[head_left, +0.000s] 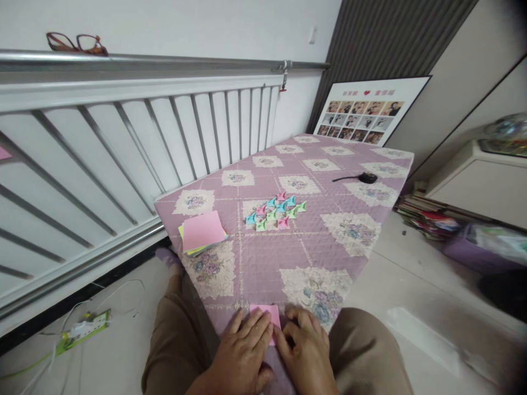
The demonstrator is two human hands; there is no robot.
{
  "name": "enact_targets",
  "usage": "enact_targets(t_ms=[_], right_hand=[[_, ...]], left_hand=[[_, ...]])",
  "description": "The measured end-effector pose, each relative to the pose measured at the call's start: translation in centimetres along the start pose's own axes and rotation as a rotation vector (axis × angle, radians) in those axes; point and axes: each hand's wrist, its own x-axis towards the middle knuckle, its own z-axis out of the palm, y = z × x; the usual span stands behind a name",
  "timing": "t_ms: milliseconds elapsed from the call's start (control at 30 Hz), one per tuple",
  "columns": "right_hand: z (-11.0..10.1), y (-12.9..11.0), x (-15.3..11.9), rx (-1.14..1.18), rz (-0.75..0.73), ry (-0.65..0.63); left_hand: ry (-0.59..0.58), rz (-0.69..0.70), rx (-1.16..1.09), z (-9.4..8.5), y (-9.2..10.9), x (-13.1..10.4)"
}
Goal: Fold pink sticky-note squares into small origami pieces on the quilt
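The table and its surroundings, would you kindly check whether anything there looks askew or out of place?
The paper stack is uneven, yellow edges poking out beneath the pink top sheet. The glasses perch on the pipe above the radiator, where they could slip off.

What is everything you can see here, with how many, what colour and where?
Pink sheet: one, under the hands at the near edge
Paper stack: one, pink on top, yellow beneath, table's left
Folded paper pieces: about eleven, pink, blue and green, mid-table
Table: one, purple floral cover, centre
Corded item: one, black, table's far right
Glasses: one pair, brown, on the pipe
Pipe: one, grey, above the radiator
Radiator: one, white, left
Photo board: one, white, behind table
Power strip: one, white and green, left floor
Tub: one, purple, right floor
Legs: two, brown trousers, below
Left hand: one, flat on the sheet
Right hand: one, at the sheet's right edge
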Motion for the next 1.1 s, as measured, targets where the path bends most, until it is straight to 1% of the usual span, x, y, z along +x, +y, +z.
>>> enact_targets(t_ms=[233, 567, 867, 1000, 1100], right_hand=[[-0.25, -0.19, -0.14, 0.002, 0.007, -0.01], [-0.77, -0.62, -0.14, 0.038, 0.05, -0.011], [-0.55, -0.48, -0.33, -0.014, 0.035, 0.013], [-0.49, -0.4, -0.12, -0.03, 0.041, 0.023], [-0.57, -0.31, 0.18, -0.03, 0.049, 0.018]], left_hand=[[-0.032, -0.004, -0.004, -0.05, 0.06, 0.04], [-0.012, 0.023, 0.046, 0.33, -0.1, -0.11], [-0.046, 0.05, 0.053, 0.41, -0.46, -0.19], [-0.063, 0.087, 0.051, 0.18, -0.81, -0.26], [-0.092, 0.086, 0.032, 0.0, -0.85, -0.25]])
